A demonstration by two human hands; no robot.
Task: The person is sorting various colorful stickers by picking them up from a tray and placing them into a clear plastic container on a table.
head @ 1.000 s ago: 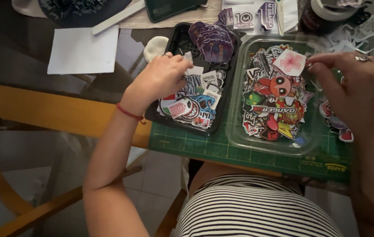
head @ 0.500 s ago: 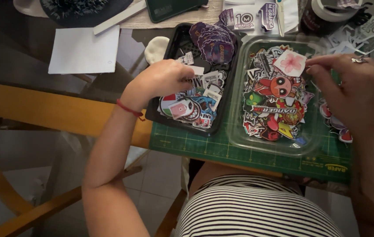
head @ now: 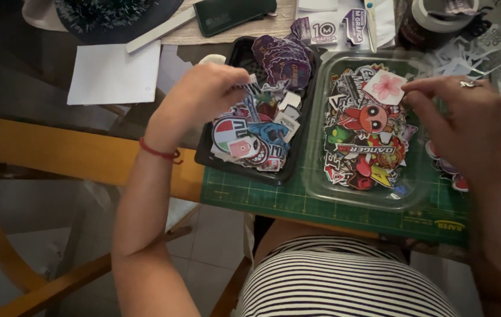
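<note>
— From the head view, we take the green cutting mat [head: 297, 202] as our landmark. What do our hands have?

— Our left hand [head: 200, 97] sits over the black tray [head: 206, 154] on the mat's left part, fingertips pinched on a small sticker [head: 251, 88] at the top of that pile. Our right hand [head: 459, 126] hovers over the clear tray [head: 315, 182] on the mat's right part, fingers curled near the pink flower sticker [head: 385, 87]; we cannot tell whether it grips it.

— How do we sort well?

— We judge it best to lift one sticker at a time by its edge, so neighbours don't cling. The white paper sheet [head: 112, 73] lies beyond the mat's left corner.
</note>
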